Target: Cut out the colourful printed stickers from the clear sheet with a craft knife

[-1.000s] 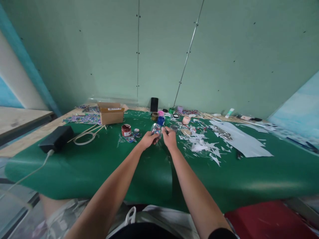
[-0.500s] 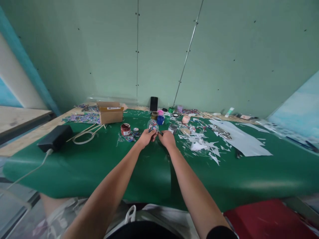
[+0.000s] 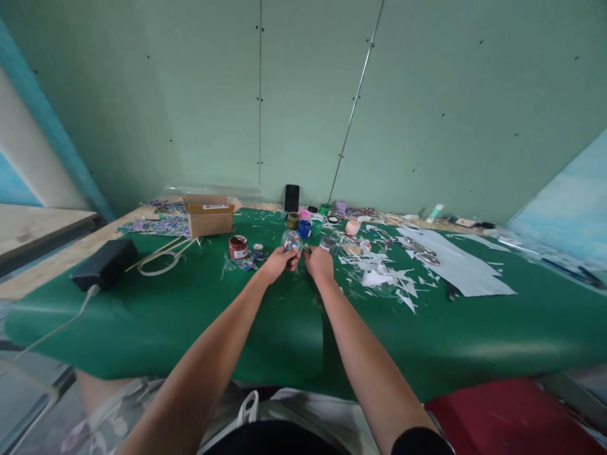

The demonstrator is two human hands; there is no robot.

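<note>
Over the green mat, my left hand (image 3: 281, 261) is closed around a small clear, rounded object with coloured patches (image 3: 291, 239), perhaps a jar or a bulb. Close beside it, my right hand (image 3: 318, 260) pinches a thin, stick-like tool (image 3: 306, 249) whose tip points at the patched object. The tool's kind is too small to make out. Left of my hands stands an open jar of dark red paint (image 3: 238, 247) with small coloured scraps (image 3: 249, 261) by it. Just behind my right hand is a grey paint jar (image 3: 327, 244).
Farther back are a blue paint jar (image 3: 304, 229), a peach one (image 3: 352, 227) and a phone (image 3: 291, 198). White paper scraps (image 3: 379, 272), scissors (image 3: 424, 253) and a paper sheet (image 3: 465, 265) lie right. A cardboard box (image 3: 211, 218) and a black power adapter (image 3: 104, 264) sit left.
The right hand's tool has shifted slightly beside the patched object. The left hand keeps its hold, and the whole view has moved a little.
</note>
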